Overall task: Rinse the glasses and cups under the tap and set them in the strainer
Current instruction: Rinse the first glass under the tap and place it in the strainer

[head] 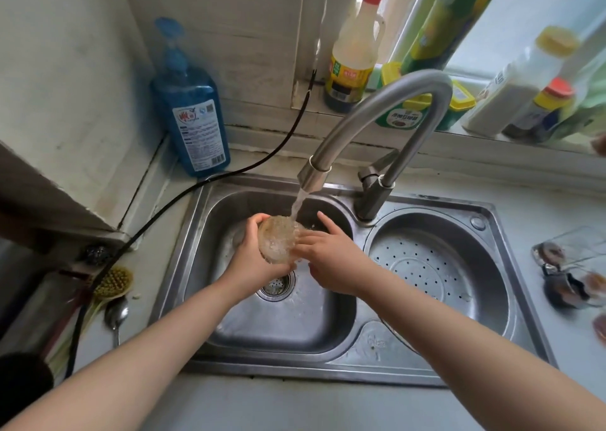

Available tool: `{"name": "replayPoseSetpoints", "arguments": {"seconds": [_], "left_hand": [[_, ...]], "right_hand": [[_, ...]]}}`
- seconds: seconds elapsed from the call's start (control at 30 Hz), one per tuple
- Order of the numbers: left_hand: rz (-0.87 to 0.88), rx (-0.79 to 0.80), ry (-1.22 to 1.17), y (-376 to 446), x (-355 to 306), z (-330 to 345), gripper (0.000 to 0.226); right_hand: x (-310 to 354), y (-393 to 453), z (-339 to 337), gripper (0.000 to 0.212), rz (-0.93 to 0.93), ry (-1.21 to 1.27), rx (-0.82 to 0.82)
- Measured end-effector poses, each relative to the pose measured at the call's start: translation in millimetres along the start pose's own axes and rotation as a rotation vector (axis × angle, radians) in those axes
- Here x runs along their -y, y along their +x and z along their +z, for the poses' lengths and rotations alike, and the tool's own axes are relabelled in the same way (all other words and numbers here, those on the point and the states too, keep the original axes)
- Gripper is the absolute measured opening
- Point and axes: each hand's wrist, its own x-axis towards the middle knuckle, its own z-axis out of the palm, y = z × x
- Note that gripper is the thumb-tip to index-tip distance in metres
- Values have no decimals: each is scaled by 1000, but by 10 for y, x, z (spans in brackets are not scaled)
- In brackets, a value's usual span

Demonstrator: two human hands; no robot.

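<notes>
Daylight enters through a window (524, 20) at upper right, above a stained white wall (65, 69) and pale countertop (295, 407).

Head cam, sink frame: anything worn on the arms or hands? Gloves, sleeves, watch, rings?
Nothing worn that shows. The left hand and right hand are bare, without gloves. Both forearms are uncovered up to the frame edge: no sleeves, watch or bracelet in view. No rings visible, though some fingers are hidden.
</notes>
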Motion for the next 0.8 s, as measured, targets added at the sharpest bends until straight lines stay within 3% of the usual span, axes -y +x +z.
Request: {"name": "replayPoseSetpoints", "arguments": {"seconds": [0.1,0.2,0.33,0.43,0.57,0.73,0.8], "left_hand": [[-12,30,-3,38,12,16,89],[-25,27,-13,62,9,-1,90],[-30,41,41,86,-11,-27,92],[-62,100,46,81,0,-80,94],[-128,170,7,82,-4,-162,96],[-193,268,-38,67,17,-216,86],[-196,262,-42,62,51,-173,85]], "right_hand": [[29,53,50,52,26,-2,103],[113,90,132,66,47,215,65],[83,51,197,45,104,530,-58],[-91,72,236,30,49,280,-95],[-117,139,316,36,-18,144,-49],[-37,43,352,16,106,442,-81],[17,12,302,23,192,603,-38]]}}
